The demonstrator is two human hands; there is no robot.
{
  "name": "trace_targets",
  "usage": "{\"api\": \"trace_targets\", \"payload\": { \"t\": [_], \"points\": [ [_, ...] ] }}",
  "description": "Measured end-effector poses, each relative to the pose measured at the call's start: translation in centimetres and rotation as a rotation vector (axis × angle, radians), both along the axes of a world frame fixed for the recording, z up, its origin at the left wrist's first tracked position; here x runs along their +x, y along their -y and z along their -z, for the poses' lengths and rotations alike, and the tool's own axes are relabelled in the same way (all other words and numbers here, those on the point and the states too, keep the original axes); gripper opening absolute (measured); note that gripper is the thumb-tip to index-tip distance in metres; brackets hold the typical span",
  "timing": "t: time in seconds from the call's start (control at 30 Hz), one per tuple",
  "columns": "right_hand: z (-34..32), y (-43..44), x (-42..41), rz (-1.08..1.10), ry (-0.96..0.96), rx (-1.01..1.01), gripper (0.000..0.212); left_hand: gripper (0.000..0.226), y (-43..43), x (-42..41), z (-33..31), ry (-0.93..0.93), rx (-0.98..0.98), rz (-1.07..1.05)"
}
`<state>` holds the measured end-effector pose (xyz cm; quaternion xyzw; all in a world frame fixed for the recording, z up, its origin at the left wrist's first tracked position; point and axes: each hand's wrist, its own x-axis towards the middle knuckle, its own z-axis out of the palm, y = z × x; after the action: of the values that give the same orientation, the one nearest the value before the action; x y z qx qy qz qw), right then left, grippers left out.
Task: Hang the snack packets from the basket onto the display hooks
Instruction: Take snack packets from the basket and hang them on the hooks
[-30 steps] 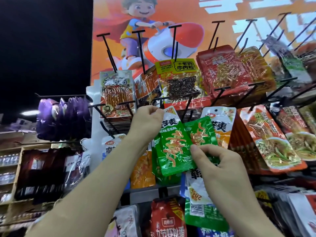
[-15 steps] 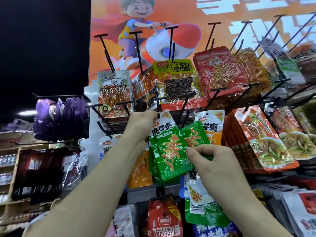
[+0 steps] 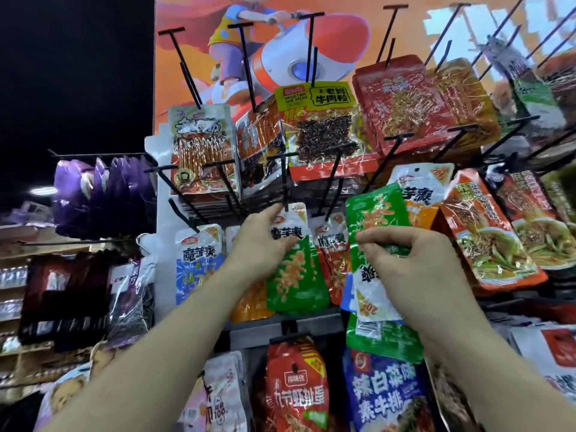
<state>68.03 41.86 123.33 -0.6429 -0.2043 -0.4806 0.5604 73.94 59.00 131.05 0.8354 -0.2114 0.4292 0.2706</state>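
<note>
A green snack packet [image 3: 297, 275] hangs from a black display hook [image 3: 284, 182] in the middle row. My left hand [image 3: 261, 241] pinches its white top just below the hook's tip. My right hand [image 3: 405, 260] grips a second green packet [image 3: 374, 213], upside down and tilted, held apart to the right of the hung one. Its white end [image 3: 371, 294] points downward below my fingers. The basket is not in view.
Rows of black hooks [image 3: 330, 185] jut out from an orange cartoon board [image 3: 343, 35], loaded with red, orange and yellow packets. A blue and white packet [image 3: 199, 263] hangs at left; purple bags [image 3: 103, 194] hang farther left. More packets [image 3: 296, 388] fill the row below.
The two green packets have separated: the left one now hangs on the hook, and my right hand has carried the other one rightward. The camera has moved closer.
</note>
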Motion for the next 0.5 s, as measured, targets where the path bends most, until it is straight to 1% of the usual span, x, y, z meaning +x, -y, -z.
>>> {"api": "trace_targets", "payload": {
  "t": [0.03,0.1,0.2,0.27,0.33,0.4,0.5],
  "points": [
    [0.0,0.1,0.1,-0.016,-0.003,0.021,0.014,0.076,0.0,0.7,0.2,-0.008,0.022,-0.038],
    [0.0,0.0,0.5,-0.055,0.003,0.03,0.016,0.079,0.1,1.8,0.3,0.007,0.108,-0.197],
    [0.1,-0.1,1.1,-0.107,0.015,-0.001,0.018,0.085,0.0,2.3,0.3,0.086,0.199,-0.369],
    [0.0,0.0,1.5,-0.127,-0.002,-0.008,0.016,0.094,-0.2,2.2,0.7,0.101,0.201,-0.415],
    [-0.1,0.0,1.6,-0.146,-0.012,0.009,0.015,0.097,-0.4,1.9,1.3,0.108,0.183,-0.435],
    [-0.2,-0.1,1.6,-0.169,-0.008,0.03,0.015,0.095,-0.6,1.7,1.8,0.115,0.198,-0.451],
    [-0.3,-0.2,1.7,-0.23,-0.008,0.064,0.016,0.088,-0.6,1.4,2.3,0.053,0.178,-0.416]
  ]
}}
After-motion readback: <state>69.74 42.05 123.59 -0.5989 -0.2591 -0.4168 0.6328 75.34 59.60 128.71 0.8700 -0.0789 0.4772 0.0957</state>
